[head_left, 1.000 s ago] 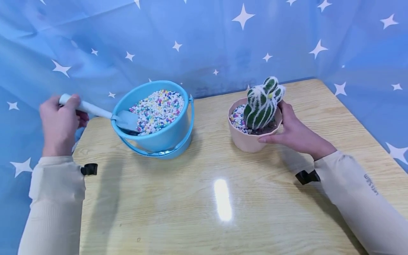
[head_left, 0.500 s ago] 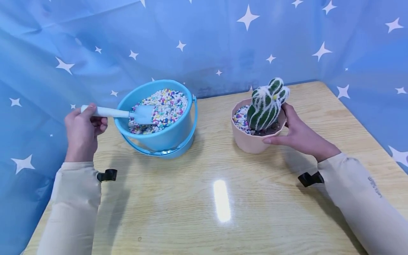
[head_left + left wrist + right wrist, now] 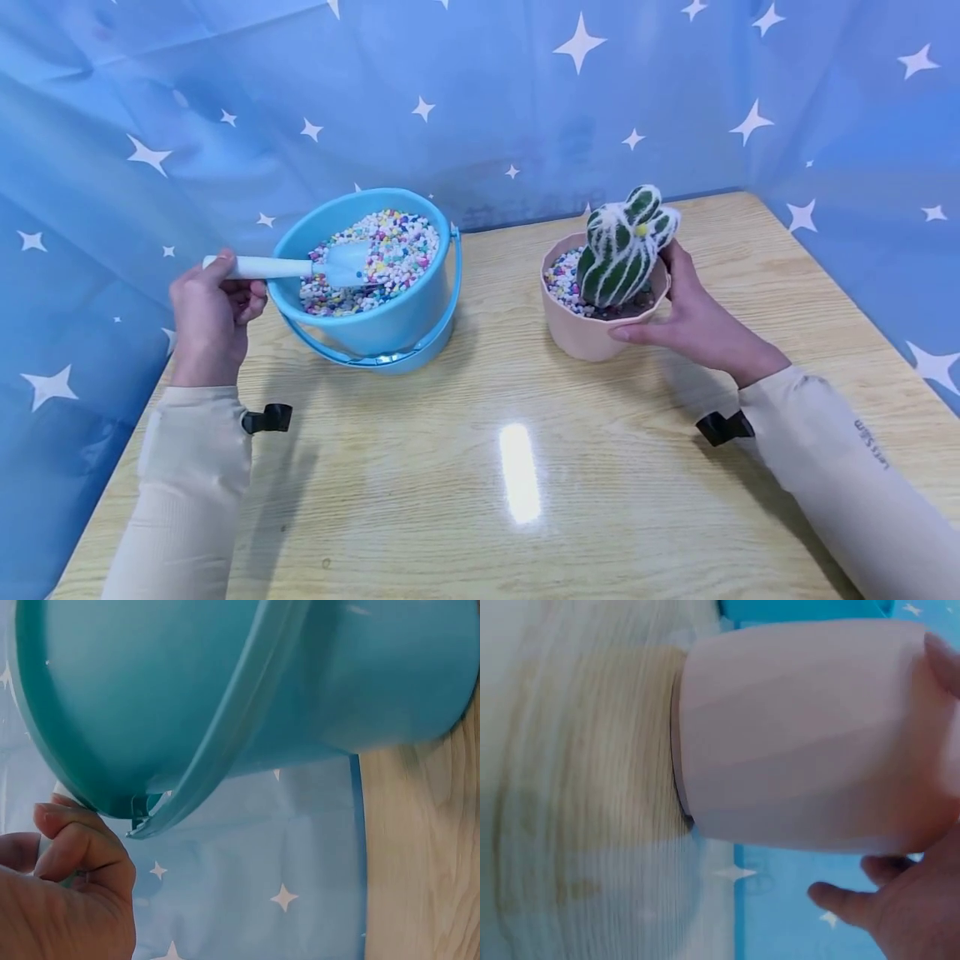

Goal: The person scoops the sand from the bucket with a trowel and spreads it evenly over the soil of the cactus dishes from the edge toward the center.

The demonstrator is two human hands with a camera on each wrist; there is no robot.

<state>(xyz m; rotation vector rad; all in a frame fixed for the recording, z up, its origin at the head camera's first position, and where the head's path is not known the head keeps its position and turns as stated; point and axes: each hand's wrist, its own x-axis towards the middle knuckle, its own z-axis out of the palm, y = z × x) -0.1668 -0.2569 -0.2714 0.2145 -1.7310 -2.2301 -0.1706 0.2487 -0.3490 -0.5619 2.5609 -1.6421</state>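
Observation:
My left hand (image 3: 212, 321) grips the white handle of a small pale blue shovel (image 3: 347, 265). The shovel's blade lies over the colourful pebbles (image 3: 397, 250) inside a light blue bucket (image 3: 360, 333), and its handle crosses the bucket's left rim. In the left wrist view the curled fingers (image 3: 82, 847) are just beside that rim. My right hand (image 3: 697, 317) holds a pink flowerpot (image 3: 581, 332) at its right side, thumb on the front and fingers behind. In the pot a green cactus (image 3: 618, 258) with white fuzz leans right, with pebbles to its left and dark soil in front.
Bucket and pot stand apart on a wood-grain table (image 3: 420, 467), near its back edge. A blue curtain (image 3: 495, 100) with white stars hangs behind and on both sides. The bucket's handle (image 3: 390, 360) hangs down along its front.
My left hand has moved right with the shovel, bringing the blade from the bucket's left inner wall over the pebbles and levelling the handle. The right hand stays on the flowerpot.

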